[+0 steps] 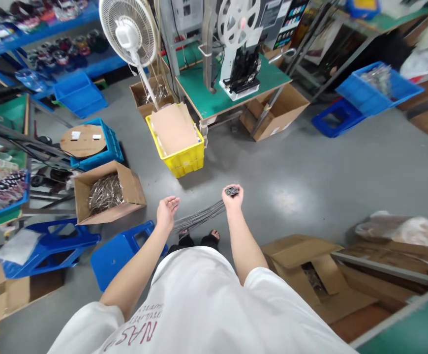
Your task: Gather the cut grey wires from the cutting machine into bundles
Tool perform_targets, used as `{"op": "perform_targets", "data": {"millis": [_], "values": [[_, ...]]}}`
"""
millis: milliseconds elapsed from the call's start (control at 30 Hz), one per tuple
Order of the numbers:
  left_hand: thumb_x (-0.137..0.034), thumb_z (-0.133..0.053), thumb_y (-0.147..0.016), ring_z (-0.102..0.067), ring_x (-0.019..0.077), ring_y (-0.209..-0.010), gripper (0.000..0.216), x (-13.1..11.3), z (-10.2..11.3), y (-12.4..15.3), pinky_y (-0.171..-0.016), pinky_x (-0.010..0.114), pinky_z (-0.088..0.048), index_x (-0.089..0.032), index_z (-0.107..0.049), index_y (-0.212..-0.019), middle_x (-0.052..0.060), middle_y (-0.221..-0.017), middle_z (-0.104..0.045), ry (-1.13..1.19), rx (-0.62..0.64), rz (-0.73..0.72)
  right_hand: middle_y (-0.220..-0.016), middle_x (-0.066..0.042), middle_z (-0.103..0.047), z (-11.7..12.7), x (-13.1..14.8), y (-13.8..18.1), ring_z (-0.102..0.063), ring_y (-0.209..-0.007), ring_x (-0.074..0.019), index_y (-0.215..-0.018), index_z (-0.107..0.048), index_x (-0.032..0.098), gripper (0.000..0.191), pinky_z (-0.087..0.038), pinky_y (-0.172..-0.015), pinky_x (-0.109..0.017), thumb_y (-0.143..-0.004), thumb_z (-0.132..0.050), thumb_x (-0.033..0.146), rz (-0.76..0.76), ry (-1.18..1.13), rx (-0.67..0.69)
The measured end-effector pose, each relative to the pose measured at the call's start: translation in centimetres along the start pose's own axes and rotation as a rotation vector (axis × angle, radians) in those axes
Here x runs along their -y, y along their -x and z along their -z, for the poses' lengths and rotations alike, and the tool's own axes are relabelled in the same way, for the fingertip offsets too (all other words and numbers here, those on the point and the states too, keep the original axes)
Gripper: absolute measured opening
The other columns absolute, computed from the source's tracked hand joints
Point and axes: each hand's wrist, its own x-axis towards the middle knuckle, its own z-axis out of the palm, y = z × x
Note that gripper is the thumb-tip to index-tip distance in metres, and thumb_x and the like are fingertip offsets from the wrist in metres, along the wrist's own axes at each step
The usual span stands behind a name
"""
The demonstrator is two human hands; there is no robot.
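Grey cords (203, 214), a thin bundle, stretch in front of the wearer at about waist height, above the grey floor (291, 187). One end is gathered in the right hand (232, 196), whose fingers are curled closed around it, with the tips of the cords showing at the top of the fist. From there the strands slope down toward the left hand (168, 211), fanning a little. That hand is partly open, fingers loosely bent and turned toward the right, apparently with nothing in its grasp; whether it touches the strands, I cannot tell.

Both forearms are bare and reach forward from the white T-shirt (206, 305), the right bent inward at the elbow, the left slanting up from the side. Dark red lettering on the shirt appears upside down: "NAS" can be read, the next letter is unclear, and the smaller lines beside it are too blurred to make out.

Ahead stands a yellow crate (184, 164) with cardboard on it, just beside a green-topped bench (214, 101). To the left, a round cardboard reel (83, 142) bears two white labels, their print too small to read. On the bench's far side, a control panel (286, 22) shows coloured buttons and illegible markings.
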Motion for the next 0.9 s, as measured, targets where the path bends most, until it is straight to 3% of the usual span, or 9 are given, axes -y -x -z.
{"op": "perform_targets", "data": {"millis": [133,233,333,433,533,633,733,800,900], "values": [[-0.036,-0.038,-0.083,-0.07,0.019,-0.099,0.032,-1.1,-2.6,0.7,-0.096,0.035,-0.048,-0.019,-0.062,-0.094,0.009,-0.094,-0.075,0.138,0.081,-0.001,-0.052,0.013,-0.055,-5.3,4.9,1.2,-0.059,-0.045,-0.004,-0.065,-0.046,0.023,0.022,-0.054,-0.052,-0.014,-0.08,-0.057,0.013,0.097,-0.254,0.152],[-0.036,-0.036,-0.084,-0.07,0.0197,-0.098,0.031,-1.7,-2.8,0.8,-0.096,0.036,-0.048,-0.019,-0.06,-0.093,0.01,-0.094,-0.074,0.219,0.079,0.025,-0.056,0.012,-0.057,-8.8,5.7,3.3,-0.06,-0.048,-0.0045,-0.068,-0.047,0.022,0.021,-0.054,-0.054,-0.014,-0.081,-0.061,0.014,0.159,-0.295,0.302],[-0.038,-0.032,-0.086,-0.069,0.0211,-0.103,0.034,-2.2,-3.8,0.7,-0.1,0.039,-0.046,-0.02,-0.059,-0.096,0.011,-0.101,-0.074,0.269,0.059,0.051,-0.059,0.013,-0.056,-10.3,3.6,5.2,-0.061,-0.052,-0.0041,-0.072,-0.049,0.023,0.021,-0.056,-0.061,-0.015,-0.082,-0.066,0.018,0.25,-0.104,0.413],[-0.043,-0.024,-0.09,-0.064,0.0229,-0.115,0.046,-2.8,-7.6,1.1,-0.108,0.045,-0.04,-0.021,-0.062,-0.103,0.012,-0.114,-0.072,0.29,0.09,0.056,-0.065,0.012,-0.059,-9.2,-0.7,6.5,-0.069,-0.066,-0.0071,-0.08,-0.053,0.024,0.019,-0.06,-0.077,-0.023,-0.079,-0.072,0.023,0.337,0.195,0.413],[-0.05,-0.023,-0.094,-0.059,0.0238,-0.124,0.056,-4.0,-12.9,2.0,-0.111,0.045,-0.039,-0.022,-0.067,-0.113,0.011,-0.127,-0.068,0.301,0.225,0.013,-0.075,0.01,-0.066,-7.1,-4.8,7.5,-0.073,-0.086,-0.013,-0.088,-0.056,0.026,0.025,-0.059,-0.089,-0.035,-0.074,-0.074,0.018,0.218,0.449,0.423],[-0.055,-0.028,-0.094,-0.057,0.0237,-0.128,0.057,-5.3,-15.4,2.5,-0.112,0.04,-0.04,-0.023,-0.069,-0.117,0.008,-0.134,-0.065,0.289,0.365,-0.077,-0.071,0.011,-0.064,-6.6,-6.4,7.9,-0.071,-0.078,-0.011,-0.086,-0.054,0.026,0.023,-0.058,-0.09,-0.036,-0.073,-0.07,0.016,0.177,0.457,0.451],[-0.048,-0.025,-0.096,-0.047,0.0196,-0.139,0.054,-5.8,-13.2,2.6,-0.119,0.037,-0.029,-0.027,-0.067,-0.124,0.002,-0.142,-0.06,0.232,0.36,-0.215,-0.065,0.013,-0.059,-7.4,-5.7,7.7,-0.066,-0.067,-0.0071,-0.078,-0.051,0.025,0.016,-0.059,-0.087,-0.029,-0.075,-0.065,0.018,0.22,0.308,0.401],[-0.043,-0.025,-0.097,-0.043,0.0174,-0.142,0.051,-5.3,-9.6,2.3,-0.121,0.037,-0.024,-0.029,-0.065,-0.126,-0.001,-0.145,-0.057,0.174,0.278,-0.286,-0.062,0.012,-0.058,-7.4,-4.9,7.5,-0.064,-0.062,-0.0054,-0.074,-0.05,0.023,0.015,-0.059,-0.079,-0.023,-0.073,-0.063,0.017,0.163,0.204,0.342],[-0.041,-0.029,-0.096,-0.046,0.0192,-0.139,0.046,-3.0,-2.6,2.5,-0.12,0.039,-0.026,-0.026,-0.067,-0.119,0.003,-0.14,-0.061,0.086,0.141,-0.271,-0.057,0.012,-0.055,-5.6,-4.7,7.1,-0.06,-0.052,-0.0033,-0.069,-0.048,0.022,0.017,-0.056,-0.064,-0.014,-0.069,-0.062,0.013,-0.013,0.056,0.296]]}}
